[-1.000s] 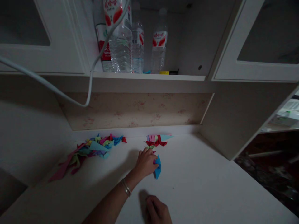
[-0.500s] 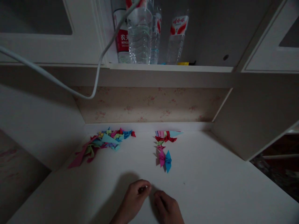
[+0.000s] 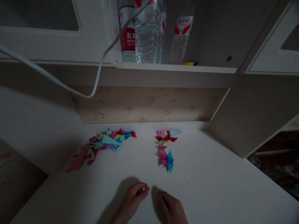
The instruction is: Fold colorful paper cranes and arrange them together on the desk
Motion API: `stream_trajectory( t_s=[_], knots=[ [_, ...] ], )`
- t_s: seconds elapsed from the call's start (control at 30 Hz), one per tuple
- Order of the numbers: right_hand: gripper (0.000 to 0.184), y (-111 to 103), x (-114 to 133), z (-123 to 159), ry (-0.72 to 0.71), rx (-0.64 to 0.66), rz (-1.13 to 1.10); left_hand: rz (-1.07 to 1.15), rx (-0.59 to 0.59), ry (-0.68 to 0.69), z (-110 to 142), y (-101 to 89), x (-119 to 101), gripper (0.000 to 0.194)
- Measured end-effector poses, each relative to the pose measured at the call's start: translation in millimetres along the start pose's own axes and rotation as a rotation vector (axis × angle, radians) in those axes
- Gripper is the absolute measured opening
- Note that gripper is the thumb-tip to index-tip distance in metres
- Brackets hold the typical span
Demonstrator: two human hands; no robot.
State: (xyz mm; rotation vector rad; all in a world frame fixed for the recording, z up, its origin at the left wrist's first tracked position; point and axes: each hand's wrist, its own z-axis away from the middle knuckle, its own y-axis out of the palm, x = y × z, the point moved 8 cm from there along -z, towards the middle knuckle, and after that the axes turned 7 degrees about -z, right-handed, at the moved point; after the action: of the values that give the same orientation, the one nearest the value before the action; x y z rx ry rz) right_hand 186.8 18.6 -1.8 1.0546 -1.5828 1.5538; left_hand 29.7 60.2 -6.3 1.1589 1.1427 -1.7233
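Observation:
My left hand (image 3: pixel 134 196) rests on the white desk (image 3: pixel 210 180) near its front edge, fingers curled in a loose pinch, with something tiny and pale at the fingertips that I cannot make out. My right hand (image 3: pixel 170 208) lies beside it, fingers curled down, nothing visible in it. Ahead of both hands stands a folded blue paper piece (image 3: pixel 170 160) joined to a pink one (image 3: pixel 163 158). Behind them lies a small row of folded coloured pieces (image 3: pixel 166 136). A heap of loose coloured paper pieces (image 3: pixel 102 144) spreads at the back left.
A shelf (image 3: pixel 175 67) above the desk carries several water bottles (image 3: pixel 147 34). A white cable (image 3: pixel 70 90) hangs down across the left. Cabinet doors flank the shelf. A side panel (image 3: pixel 252 118) closes the desk's right side, with a dark gap beyond it.
My left hand let go of the blue and pink folded pieces and drew back to the front edge beside my right hand. The view shifted slightly.

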Motion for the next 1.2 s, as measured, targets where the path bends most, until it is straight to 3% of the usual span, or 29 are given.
stream_trajectory(
  t_s=[0.73,1.2],
  knots=[
    [0.039,4.0,-6.7,1.1,-0.024,0.025,0.033,0.037,0.031,0.045,2.2,4.7,0.0,0.022],
    [0.039,2.9,-5.9,1.7,-0.001,0.035,0.035,0.091,-0.036,0.011,3.1,0.4,-1.0,0.021]
  ],
)
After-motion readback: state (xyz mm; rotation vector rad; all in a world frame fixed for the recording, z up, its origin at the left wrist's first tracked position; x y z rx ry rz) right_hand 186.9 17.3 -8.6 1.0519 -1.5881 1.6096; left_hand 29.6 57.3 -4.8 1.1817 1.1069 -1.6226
